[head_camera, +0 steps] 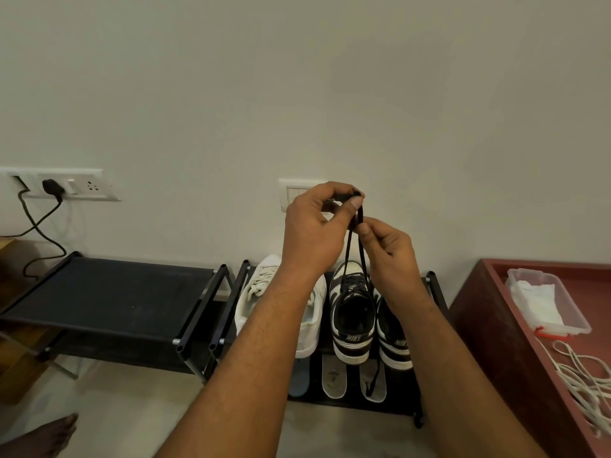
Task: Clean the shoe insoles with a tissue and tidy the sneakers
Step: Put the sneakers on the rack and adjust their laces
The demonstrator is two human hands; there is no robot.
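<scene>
Both hands are raised above a black shoe rack [436, 292], pinching the two ends of a black shoelace [361, 246]. My left hand [314, 229] grips the lace tips at the top; my right hand [390, 256] pinches the strands just below. The lace runs down into a black-and-white sneaker [352, 322] on the rack's top shelf. Its twin [395, 345] stands to the right, partly hidden by my right forearm. A white sneaker [254, 292] sits to the left, and a second white one is behind my left arm. Three insoles [334, 378] lie on the lower shelf.
A second black rack [109, 292] stands to the left. On the right a red-brown table [489, 312] holds a clear plastic box with tissues [542, 299] and loose white laces [585, 378]. A wall socket with a plugged cable [53, 186] is at left. A bare foot [43, 434] rests on the floor.
</scene>
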